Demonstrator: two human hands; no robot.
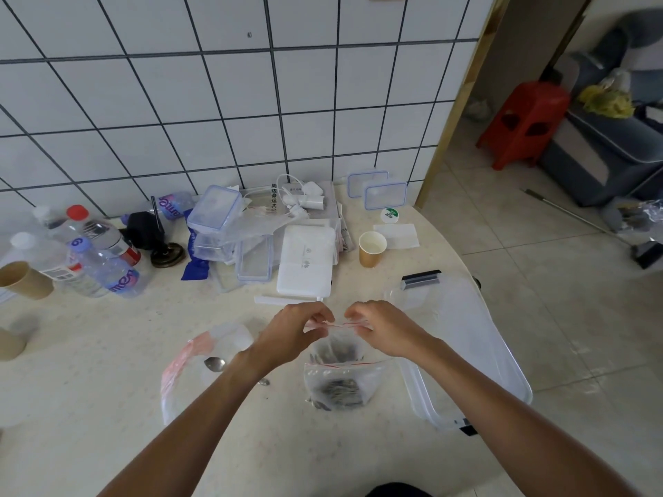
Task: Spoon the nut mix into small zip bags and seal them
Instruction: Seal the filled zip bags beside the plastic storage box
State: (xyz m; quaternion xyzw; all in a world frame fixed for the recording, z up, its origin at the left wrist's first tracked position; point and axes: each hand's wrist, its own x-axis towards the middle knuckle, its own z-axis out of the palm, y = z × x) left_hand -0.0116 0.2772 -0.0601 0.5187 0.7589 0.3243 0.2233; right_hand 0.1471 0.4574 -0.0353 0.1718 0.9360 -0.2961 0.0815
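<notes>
Head view: both hands (292, 330) on zip bag (337, 347).

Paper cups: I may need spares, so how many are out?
3: one upright cup right of the white box, one lying at the left edge, another cut off below it.

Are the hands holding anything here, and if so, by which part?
Yes. Both the left hand and right hand pinch one small clear zip bag of dark nut mix by its red-lined top edge, one grip at each end of the seal strip.
</notes>
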